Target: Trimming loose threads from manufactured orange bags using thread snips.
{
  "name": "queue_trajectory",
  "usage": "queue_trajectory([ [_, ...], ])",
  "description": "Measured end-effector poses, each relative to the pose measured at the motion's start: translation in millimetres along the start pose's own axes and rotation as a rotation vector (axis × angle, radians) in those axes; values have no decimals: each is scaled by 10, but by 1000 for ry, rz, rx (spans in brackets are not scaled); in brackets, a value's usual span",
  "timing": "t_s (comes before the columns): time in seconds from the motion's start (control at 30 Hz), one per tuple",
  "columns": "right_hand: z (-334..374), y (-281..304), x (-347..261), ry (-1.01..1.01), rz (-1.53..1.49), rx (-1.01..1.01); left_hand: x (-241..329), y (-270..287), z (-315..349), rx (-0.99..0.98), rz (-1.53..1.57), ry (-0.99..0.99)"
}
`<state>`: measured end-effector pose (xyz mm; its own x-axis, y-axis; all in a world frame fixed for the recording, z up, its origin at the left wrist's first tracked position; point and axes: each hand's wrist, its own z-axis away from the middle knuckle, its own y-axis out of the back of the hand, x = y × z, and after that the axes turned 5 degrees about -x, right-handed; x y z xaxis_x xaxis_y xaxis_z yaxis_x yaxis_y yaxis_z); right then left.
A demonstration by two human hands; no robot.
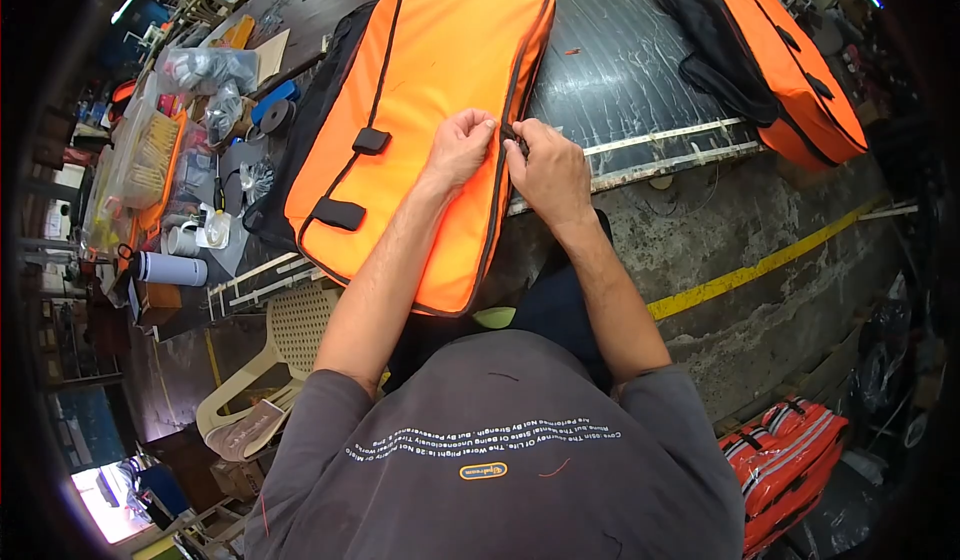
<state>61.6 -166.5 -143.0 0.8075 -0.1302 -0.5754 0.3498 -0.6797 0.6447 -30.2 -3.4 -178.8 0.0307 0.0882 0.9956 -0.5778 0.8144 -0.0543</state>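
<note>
A large orange bag point(450, 50) with black piping and two black strap tabs lies across the table edge in front of me. My left hand point(463, 147) rests over its right side, thumb and fingertips pinched together; whatever they hold is too small to make out. Close beside it, at the bag's dark right edge, my right hand point(550, 168) is closed with thumb and forefinger around something small and dark. The fingers mostly hide that thing, so its kind does not show. The fingertips of both hands are a short gap apart.
Another orange and black bag point(790, 50) lies at the far right of the table point(620, 70). To the left are a plastic bin point(150, 160), a screwdriver point(219, 192) and a white tumbler point(172, 269). A beige chair point(290, 330) stands lower left; a red bag point(790, 470) sits lower right.
</note>
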Motion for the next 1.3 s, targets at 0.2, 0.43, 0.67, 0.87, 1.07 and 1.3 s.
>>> queue_trajectory([
  [0.2, -4, -106, 54, 24, 78, -15, 20, -70, 23, 35, -24, -23],
  [0.43, 11, -85, 52, 64, 96, 26, 44, -53, 27, 37, -37, -32],
  [0.67, 44, -56, 60, -46, -16, 72, 117, 26, 53, 15, 72, -89],
  [0.87, 206, -147, 198, -302, -271, 110, 225, 60, 143, 82, -182, -259],
  [1.07, 363, -323, 286, -335, -484, 114, 331, -103, 262, 134, -878, -396],
  [1.3, 430, -205, 254, -315, -448, 134, 210, -48, 312, -29, -171, -28],
])
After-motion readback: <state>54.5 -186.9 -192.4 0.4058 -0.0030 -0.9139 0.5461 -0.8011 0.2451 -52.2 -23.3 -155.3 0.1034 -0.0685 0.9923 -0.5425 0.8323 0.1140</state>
